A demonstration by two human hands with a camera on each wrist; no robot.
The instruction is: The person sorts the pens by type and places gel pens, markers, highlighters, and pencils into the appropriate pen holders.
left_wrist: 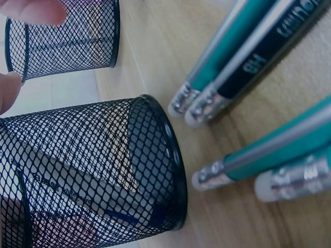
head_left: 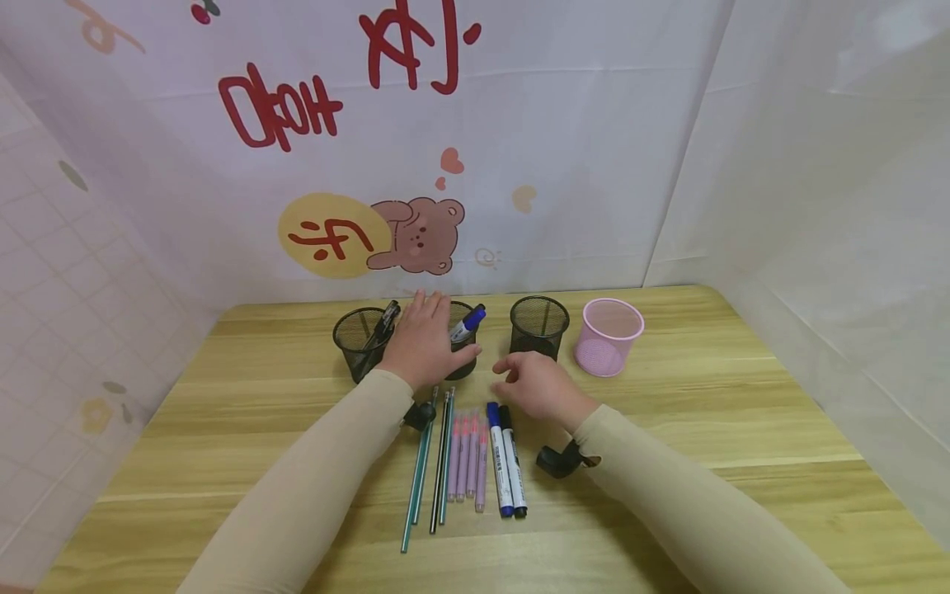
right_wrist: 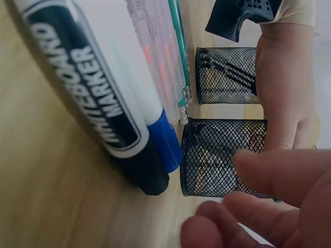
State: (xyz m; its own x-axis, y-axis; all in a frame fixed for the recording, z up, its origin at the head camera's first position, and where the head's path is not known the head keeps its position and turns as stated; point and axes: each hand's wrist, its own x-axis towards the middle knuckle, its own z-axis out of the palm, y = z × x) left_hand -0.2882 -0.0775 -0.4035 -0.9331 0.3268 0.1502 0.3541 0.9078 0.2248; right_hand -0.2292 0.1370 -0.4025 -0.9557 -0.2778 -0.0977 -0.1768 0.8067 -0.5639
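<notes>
My left hand (head_left: 425,342), fingers straight and thumb spread, is over the second black mesh pen cup (head_left: 463,370). A blue-capped whiteboard marker (head_left: 467,323) leans in that cup beside a black-capped one. Whether the palm touches the rim is hidden. My right hand (head_left: 540,384) hovers in front of the third black mesh cup (head_left: 539,318), fingers loosely bent, holding nothing. Nearer me lie a blue whiteboard marker (head_left: 500,462) and a black whiteboard marker (right_wrist: 88,77), side by side. To their left are several pink pens (head_left: 463,462) and several pencils (head_left: 421,462) with white erasers.
On the left, another black mesh cup (head_left: 355,337) holds black pens (head_left: 383,325). A pink mesh cup (head_left: 607,338) stands at the right end of the row. Behind the wooden table (head_left: 690,396) hangs a printed white cloth (head_left: 594,148).
</notes>
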